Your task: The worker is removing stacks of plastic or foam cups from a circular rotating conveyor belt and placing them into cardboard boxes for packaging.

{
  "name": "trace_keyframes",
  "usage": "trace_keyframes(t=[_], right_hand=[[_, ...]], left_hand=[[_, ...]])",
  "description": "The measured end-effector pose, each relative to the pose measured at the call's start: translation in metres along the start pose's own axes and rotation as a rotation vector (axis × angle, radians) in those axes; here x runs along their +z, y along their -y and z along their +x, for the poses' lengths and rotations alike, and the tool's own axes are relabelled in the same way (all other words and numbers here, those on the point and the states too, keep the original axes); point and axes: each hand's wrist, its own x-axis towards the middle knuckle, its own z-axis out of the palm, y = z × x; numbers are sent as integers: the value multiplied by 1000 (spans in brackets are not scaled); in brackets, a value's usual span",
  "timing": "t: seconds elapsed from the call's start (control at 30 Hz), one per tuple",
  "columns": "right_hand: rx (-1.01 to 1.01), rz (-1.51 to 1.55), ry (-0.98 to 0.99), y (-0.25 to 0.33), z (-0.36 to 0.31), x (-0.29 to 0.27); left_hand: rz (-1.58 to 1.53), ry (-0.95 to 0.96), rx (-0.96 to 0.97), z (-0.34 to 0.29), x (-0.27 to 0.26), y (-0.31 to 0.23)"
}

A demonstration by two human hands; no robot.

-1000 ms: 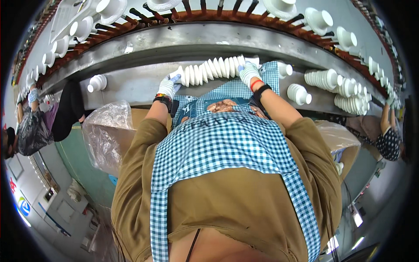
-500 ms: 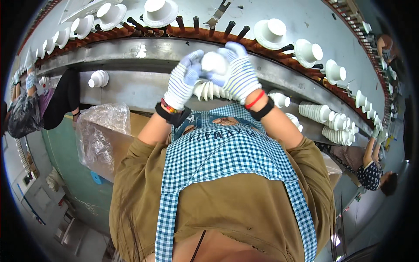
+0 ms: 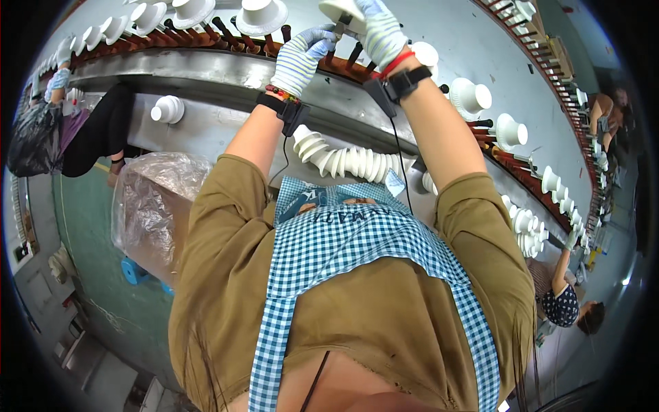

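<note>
At the top edge, my right hand [image 3: 382, 33], in a striped glove, is closed on a white hat-shaped piece [image 3: 338, 9] with a wide rim. That piece is partly cut off by the picture's edge. It sits at a metal clip [image 3: 340, 29] on the line of holders. My left hand [image 3: 302, 60], gloved the same way, has its fingertips pinched at the clip. Below my hands, against the apron, lies a curved stack of nested white pieces [image 3: 350, 162].
Similar white pieces [image 3: 262, 15] stand on dark-handled holders along the curved conveyor. A metal ledge [image 3: 199, 69] runs before it. More stacks [image 3: 527, 223] lie at right, a short one [image 3: 167, 109] at left. A plastic-lined box [image 3: 154, 213] stands left. Co-workers sit both sides.
Both hands have moved up and away from me, from over the ledge to the holders. The white piece has gone from between my hands to the clip. Holders have shifted left.
</note>
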Motion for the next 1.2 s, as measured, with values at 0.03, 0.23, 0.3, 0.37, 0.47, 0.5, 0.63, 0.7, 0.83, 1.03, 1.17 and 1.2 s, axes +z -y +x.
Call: trace_keyframes(t=[0.03, 0.23, 0.3, 0.37, 0.47, 0.5, 0.63, 0.7, 0.83, 1.03, 1.17, 1.2], right_hand=[[-34, -128, 83, -3, 0, 10], [-228, -579, -84, -44, 2, 53], [-237, -927, -62, -62, 22, 41], [-230, -990, -55, -73, 24, 54], [-329, -1393, -275, -68, 38, 69], [-112, -1360, -135, -44, 33, 90], [-742, -1255, 114, -61, -25, 137], [-381, -1303, 476, -82, -70, 112], [393, -1402, 311, -188, -153, 66], [935, -1035, -178, -267, -148, 21], [1009, -580, -155, -244, -152, 29], [831, -758, -111, -284, -155, -16]], left_hand=[[3, -16, 2, 2, -8, -3], [193, -167, 22, 12, -42, 7], [64, -90, 96, 17, -54, 6], [-37, -208, 101, 4, -65, 16], [-215, -247, 9, -15, -56, 34], [-303, -341, -20, -36, -56, 44], [140, -442, -137, -134, -129, 183], [496, -289, -859, -168, -108, 200], [238, -130, -812, -192, -55, 178], [-840, -182, -1322, -207, -26, 192], [-818, -409, -1224, -226, -14, 200], [-810, -379, -1115, -213, 1, 180]])
